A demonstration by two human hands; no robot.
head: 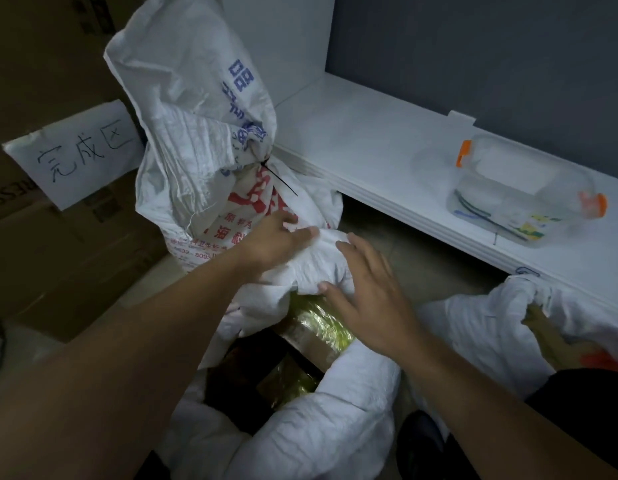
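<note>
An open white woven sack (338, 403) with a rolled-down rim sits on the floor below me. Inside it lie parcels wrapped in yellowish tape (318, 327). My left hand (276, 237) rests on the far rim of the sack, fingers fairly straight and pressing the fabric. My right hand (366, 289) lies with spread, straight fingers on the same bunched rim, thumb toward the parcels. Behind stands a tall white sack with blue and red print (203, 133), tied with a black cable tie (278, 176).
A white shelf (370, 147) runs along the right, carrying a clear lidded container with orange clips (522, 195). Another white sack (508, 327) sits at the right. Cardboard boxes (58, 265) with a handwritten paper sign (75, 154) stand on the left.
</note>
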